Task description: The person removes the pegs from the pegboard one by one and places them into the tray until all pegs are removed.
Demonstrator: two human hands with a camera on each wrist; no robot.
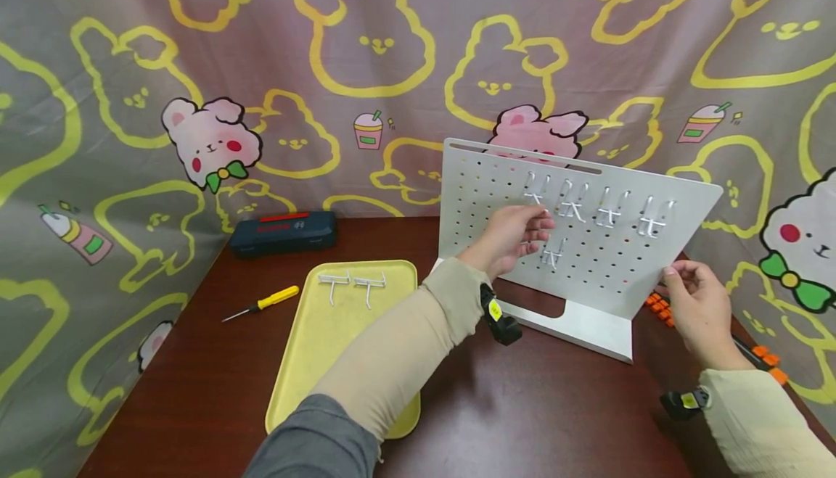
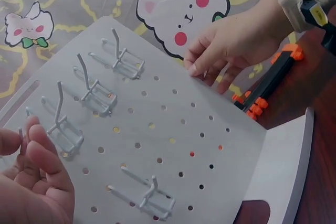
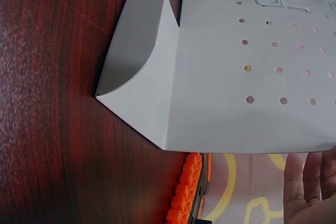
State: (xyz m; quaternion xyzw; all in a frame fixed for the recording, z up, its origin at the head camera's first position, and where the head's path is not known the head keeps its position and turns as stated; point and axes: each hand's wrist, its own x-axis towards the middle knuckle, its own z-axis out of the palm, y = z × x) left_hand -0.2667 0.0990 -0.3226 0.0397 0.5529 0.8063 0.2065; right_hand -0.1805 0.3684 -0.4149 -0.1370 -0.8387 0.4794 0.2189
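Observation:
A white pegboard (image 1: 588,268) stands tilted on its base, with a row of several metal wire hooks and one lower hook (image 1: 552,253). My left hand (image 1: 512,239) is at the leftmost hook (image 1: 533,189) of the upper row. In the left wrist view, thumb and index finger pinch that hook's arm, and the hand hides most of the hook. My right hand (image 1: 702,311) holds the pegboard's right edge, thumb in front and fingers behind. Two more wire hooks (image 1: 334,280) lie on a yellow tray (image 1: 326,376).
Left of the tray lies a yellow-handled screwdriver (image 1: 277,297). A dark blue case (image 1: 284,234) with a red strip sits at the back. Behind the pegboard's right side are black bars with orange parts (image 1: 765,355). A patterned curtain (image 1: 405,28) hangs behind the brown table (image 1: 522,405).

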